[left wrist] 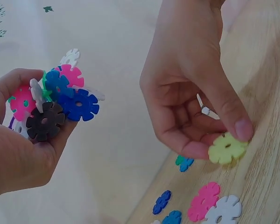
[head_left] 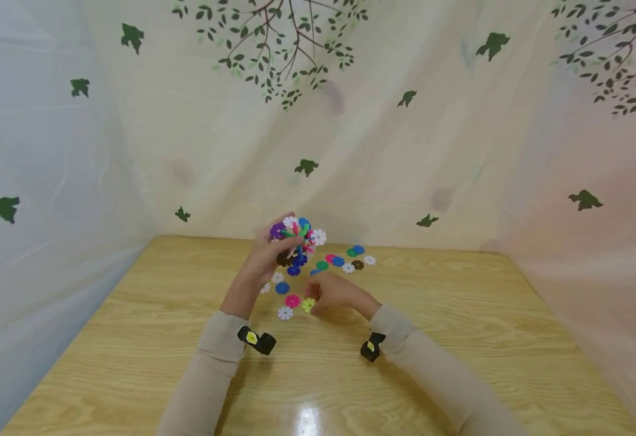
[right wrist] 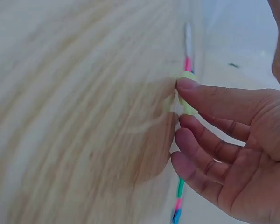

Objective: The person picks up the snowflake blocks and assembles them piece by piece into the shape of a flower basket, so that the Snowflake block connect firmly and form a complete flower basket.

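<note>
My left hand [head_left: 257, 263] grips a cluster of interlocked plastic snowflake discs [left wrist: 58, 91] in white, pink, blue, black and other colours, raised above the table. To its right and lower down, my right hand [head_left: 337, 292] pinches a yellow snowflake disc [left wrist: 227, 150] between thumb and forefinger, close to the tabletop. The other right fingers are loosely bent, and a small white piece shows between them in the left wrist view; whether it is held I cannot tell. Beside the yellow disc lie a pink disc [head_left: 292, 301] and a white disc [head_left: 285, 313].
More loose discs lie flat on the wooden table [head_left: 432, 363], among them a blue disc [head_left: 282, 288] below the left hand and a brown disc [head_left: 357, 265] in a scatter beyond the right hand. A leaf-printed curtain [head_left: 361, 181] hangs behind the table.
</note>
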`<control>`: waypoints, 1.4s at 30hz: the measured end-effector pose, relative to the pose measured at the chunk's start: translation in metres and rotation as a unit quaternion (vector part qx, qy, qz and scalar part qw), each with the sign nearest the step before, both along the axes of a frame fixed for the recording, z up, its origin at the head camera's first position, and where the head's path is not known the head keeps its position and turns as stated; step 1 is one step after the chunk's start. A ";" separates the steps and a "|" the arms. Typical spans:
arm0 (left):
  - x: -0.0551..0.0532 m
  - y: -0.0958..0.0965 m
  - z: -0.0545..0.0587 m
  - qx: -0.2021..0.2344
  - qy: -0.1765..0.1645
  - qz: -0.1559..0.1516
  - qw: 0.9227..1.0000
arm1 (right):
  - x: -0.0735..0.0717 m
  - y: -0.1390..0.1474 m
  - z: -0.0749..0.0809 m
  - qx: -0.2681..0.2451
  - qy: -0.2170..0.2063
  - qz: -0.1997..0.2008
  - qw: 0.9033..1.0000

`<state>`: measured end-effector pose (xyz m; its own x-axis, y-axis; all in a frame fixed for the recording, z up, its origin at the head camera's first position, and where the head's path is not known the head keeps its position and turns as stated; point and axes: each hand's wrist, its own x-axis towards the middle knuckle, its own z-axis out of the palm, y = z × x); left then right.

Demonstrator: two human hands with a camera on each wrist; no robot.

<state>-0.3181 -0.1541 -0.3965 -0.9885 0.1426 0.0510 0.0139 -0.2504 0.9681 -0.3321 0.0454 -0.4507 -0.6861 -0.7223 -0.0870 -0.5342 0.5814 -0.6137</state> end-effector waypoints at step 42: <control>0.006 0.016 -0.009 -0.083 0.029 -0.074 0.993 | 0.005 0.040 0.067 -0.424 0.042 -0.153 0.892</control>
<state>-0.3121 -0.1386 -0.4059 -0.9519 0.2980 0.0706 0.0452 -0.0913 0.9948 -0.3269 0.0856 -0.3842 -0.8403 -0.2819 0.4630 -0.4955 0.0530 -0.8670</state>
